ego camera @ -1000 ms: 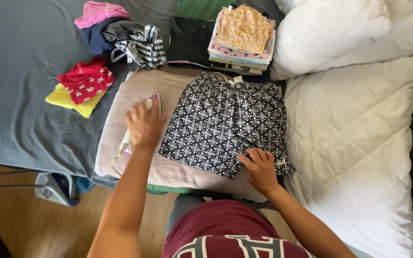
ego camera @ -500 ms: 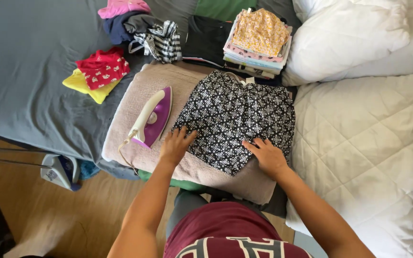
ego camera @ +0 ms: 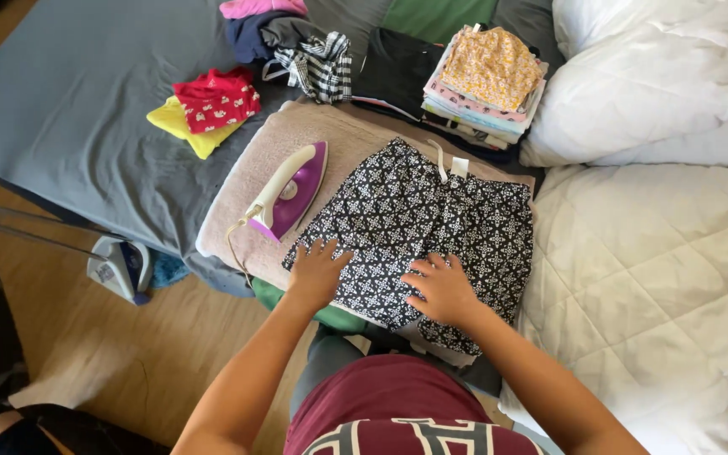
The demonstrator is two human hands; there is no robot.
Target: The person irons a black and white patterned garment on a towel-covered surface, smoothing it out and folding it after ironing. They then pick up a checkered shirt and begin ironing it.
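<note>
Now the purple iron lies alone on the beige towel. The left hand has let it go; both it and the right hand press flat and open on the black-and-white shorts, smoothing them.

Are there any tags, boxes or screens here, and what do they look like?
Cloth tag: small white rectangle at the waistband of the black-and-white patterned shorts, far edge from the hands.
No boxes, packages, signs or screens in view.
</note>
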